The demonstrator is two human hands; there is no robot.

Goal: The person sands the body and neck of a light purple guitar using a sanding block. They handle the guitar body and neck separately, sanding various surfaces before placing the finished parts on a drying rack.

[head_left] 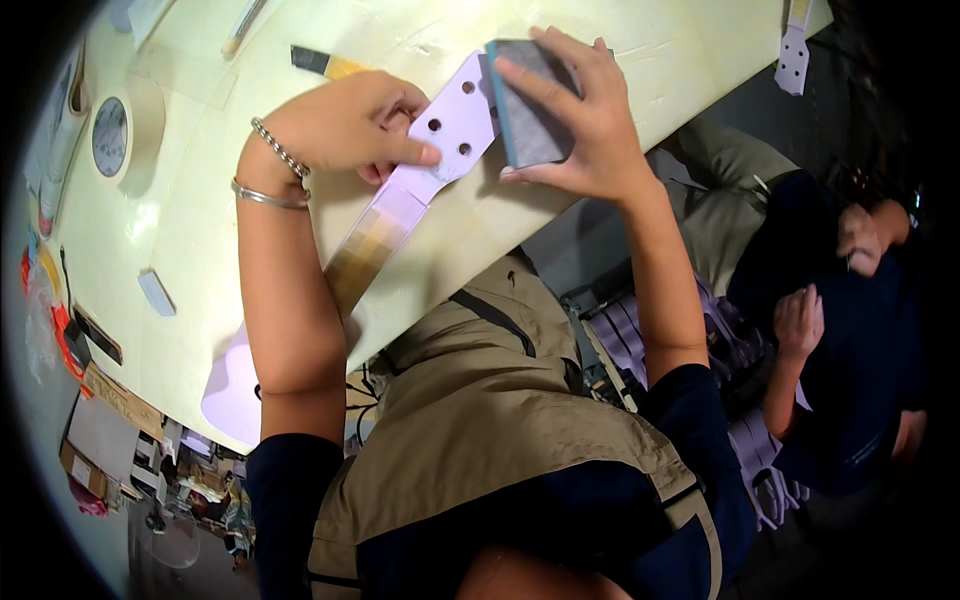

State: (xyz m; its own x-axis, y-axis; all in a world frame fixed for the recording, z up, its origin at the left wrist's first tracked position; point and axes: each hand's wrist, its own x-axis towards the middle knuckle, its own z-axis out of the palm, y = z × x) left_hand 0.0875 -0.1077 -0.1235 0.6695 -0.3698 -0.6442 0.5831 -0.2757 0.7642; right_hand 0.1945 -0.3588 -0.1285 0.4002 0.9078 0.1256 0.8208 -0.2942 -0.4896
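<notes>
A lavender electric guitar lies diagonally across the pale tabletop. Its headstock [450,120] has several round holes, tan tape covers the neck [366,250], and part of the body [228,392] shows beyond my left forearm. My left hand [345,125], with a chain and a bangle at the wrist, pinches the headstock's near edge, thumb on top and fingers curled. In my right hand [605,120] is a grey sanding block [537,108] with a teal edge layer, gripped between thumb and spread fingers. The block sits against the headstock's right edge, partly covering it.
On the table [205,240] are a tape roll [128,132], a small white block [157,292] and a dark-ended tool [325,62]. Another person's hand [798,322] is at right, near racked lavender guitars [755,460]. Another headstock [793,62] juts past the far edge.
</notes>
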